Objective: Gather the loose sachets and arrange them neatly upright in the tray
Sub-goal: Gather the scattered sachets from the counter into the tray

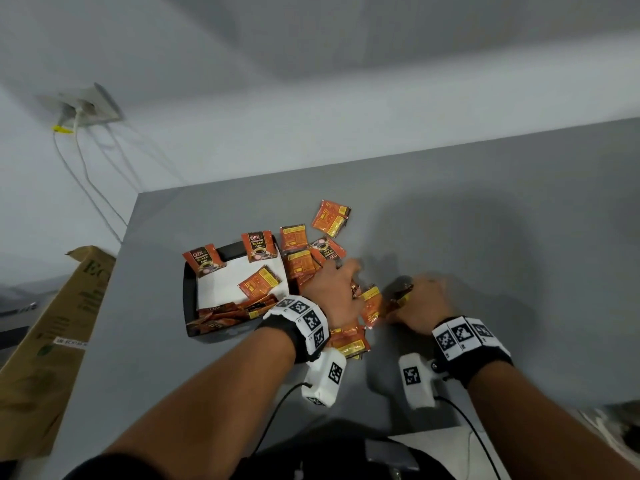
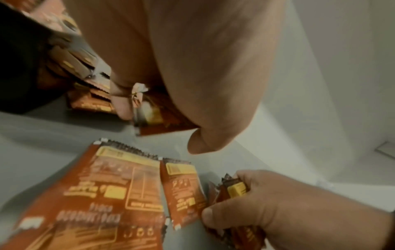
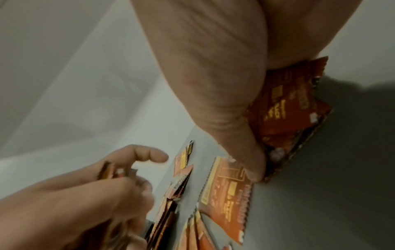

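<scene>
A grey table (image 1: pixel 450 220) fills the middle and right of the head view, with a cardboard box (image 1: pixel 59 341) leaning at the left edge and a wall socket (image 1: pixel 86 105) with white cables in the upper left. Left of centre sits the black tray (image 1: pixel 188 299), lined white, with two sachets propped upright along its far wall, one lying flat inside, and a row packed along its near edge. Loose sachets (image 1: pixel 298 251) lie scattered just right of the tray, one apart (image 1: pixel 330 218) above the rest. The left hand (image 1: pixel 334 292) reaches into this pile at centre, fingers curled round a few sachets. The right hand (image 1: pixel 424 303), just to its right, grips a small bunch of sachets (image 2: pixel 235 191) between thumb and curled fingers. More sachets (image 1: pixel 349 341) lie under the left wrist.
</scene>
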Demonstrator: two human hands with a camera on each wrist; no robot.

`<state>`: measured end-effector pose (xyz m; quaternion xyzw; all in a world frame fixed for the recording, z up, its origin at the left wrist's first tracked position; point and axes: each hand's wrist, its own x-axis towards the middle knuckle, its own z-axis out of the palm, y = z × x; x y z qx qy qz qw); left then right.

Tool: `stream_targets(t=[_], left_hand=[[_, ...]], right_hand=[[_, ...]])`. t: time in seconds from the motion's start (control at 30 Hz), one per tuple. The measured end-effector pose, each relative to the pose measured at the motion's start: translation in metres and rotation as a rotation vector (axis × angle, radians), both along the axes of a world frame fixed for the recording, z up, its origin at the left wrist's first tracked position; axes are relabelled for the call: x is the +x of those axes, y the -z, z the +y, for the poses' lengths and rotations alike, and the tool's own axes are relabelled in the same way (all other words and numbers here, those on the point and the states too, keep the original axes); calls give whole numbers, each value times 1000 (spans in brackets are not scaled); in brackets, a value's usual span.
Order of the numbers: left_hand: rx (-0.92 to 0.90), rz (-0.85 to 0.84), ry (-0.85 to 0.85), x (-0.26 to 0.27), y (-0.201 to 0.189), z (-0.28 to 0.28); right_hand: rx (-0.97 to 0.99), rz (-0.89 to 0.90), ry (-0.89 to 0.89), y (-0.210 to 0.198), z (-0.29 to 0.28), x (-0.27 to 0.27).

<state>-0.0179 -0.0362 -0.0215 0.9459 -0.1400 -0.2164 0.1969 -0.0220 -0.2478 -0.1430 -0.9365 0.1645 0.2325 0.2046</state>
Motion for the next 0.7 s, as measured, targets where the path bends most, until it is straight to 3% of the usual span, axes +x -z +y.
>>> stream_targets(t=[0.17,0.3,0.47,0.7], left_hand=[[60,30,109,-14,-10,12],[66,102,113,-25,5,18],[102,43,116,-28,24,23],[68,35,91,-27,25,29]], right_hand=[[-21,-14,55,-78,26,-15],[46,-30,88,-88,27,-17],[253,-132,78,-94,44,-11],[93,-80,-9,-76,68,-14]])
